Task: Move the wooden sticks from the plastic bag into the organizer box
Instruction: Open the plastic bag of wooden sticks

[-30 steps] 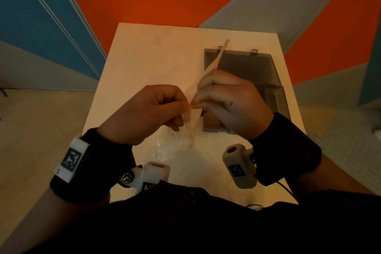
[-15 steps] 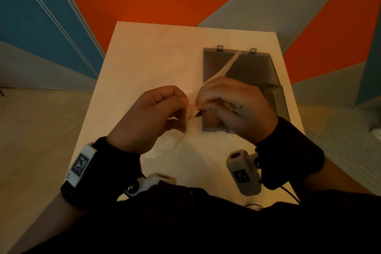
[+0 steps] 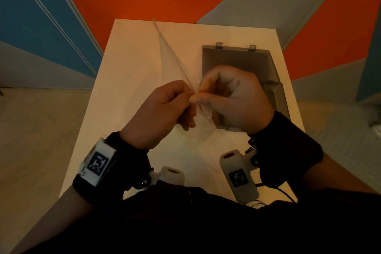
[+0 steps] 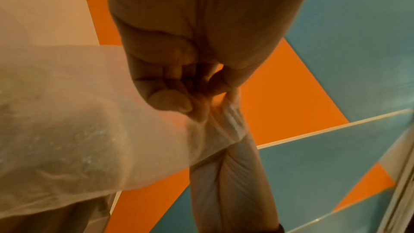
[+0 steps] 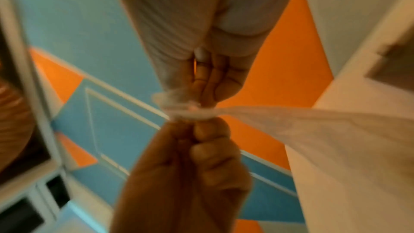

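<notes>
The left hand (image 3: 159, 113) pinches the twisted neck of the thin, clear plastic bag (image 3: 203, 128) above the middle of the pale square table (image 3: 132, 64). The right hand (image 3: 233, 99) pinches the same knot just beside it, fingertips touching. The bag's loose tail (image 3: 169, 55) stands up towards the far edge. The wooden sticks are not discernible. The open grey plastic organizer box (image 3: 266, 64) lies at the right edge.

Risk: pulling both ways probably tightens the knot or tears the film, which would spill the contents near the front edge.

Compared with half a second earlier, the tail points far-left instead of over the box, and both hands sit higher.
</notes>
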